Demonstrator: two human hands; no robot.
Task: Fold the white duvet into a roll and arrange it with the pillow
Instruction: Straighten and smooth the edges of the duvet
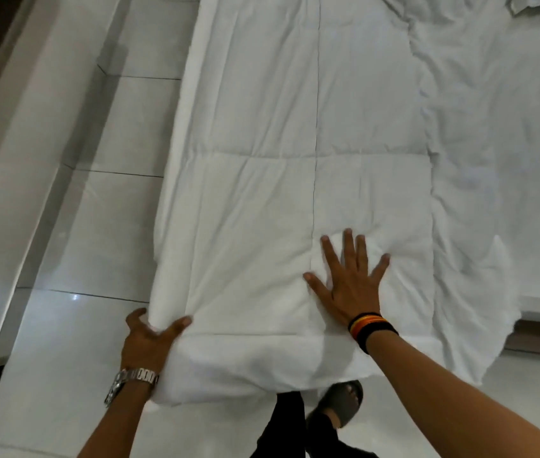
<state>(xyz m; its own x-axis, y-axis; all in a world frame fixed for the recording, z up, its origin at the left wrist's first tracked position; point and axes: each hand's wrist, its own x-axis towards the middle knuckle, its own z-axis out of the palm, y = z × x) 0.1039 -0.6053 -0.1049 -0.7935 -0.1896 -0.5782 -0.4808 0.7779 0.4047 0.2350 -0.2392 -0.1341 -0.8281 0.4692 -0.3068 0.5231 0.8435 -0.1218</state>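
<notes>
The white duvet lies folded into a long strip that runs away from me along the left side of the bed. My left hand grips the strip's near left corner, fingers curled around the edge. My right hand lies flat on top of the duvet near its close end, fingers spread. A corner of a white pillow shows at the top right of the bed.
The bed sheet is wrinkled to the right of the duvet. Glossy white floor tiles run along the left, bordered by a white ledge. My foot in a dark sandal stands under the duvet's near end.
</notes>
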